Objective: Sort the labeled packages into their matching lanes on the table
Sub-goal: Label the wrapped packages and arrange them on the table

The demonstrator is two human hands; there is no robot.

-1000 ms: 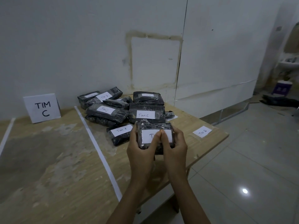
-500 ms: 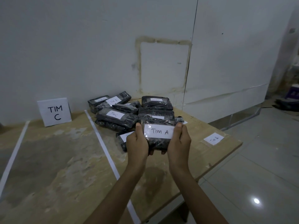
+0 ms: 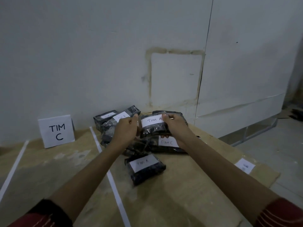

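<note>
Black package [image 3: 155,129] pinched by right hand [image 3: 176,126] fingers [image 3: 168,116]; left hand [image 3: 126,128] fingers hidden, grip unclear.

The table [image 3: 180,202] was divided by white tape [image 3: 114,182]. A sign [image 3: 56,131], wrapped packages [image 3: 145,169] and a paper label [image 3: 244,165] were laid on it.

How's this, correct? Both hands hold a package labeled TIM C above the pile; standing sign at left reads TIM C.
One error: the head view shows the held package labeled TIM A, not TIM C. The left hand and right hand do hold it above the pile, and the standing sign at left reads TIM C.
</note>
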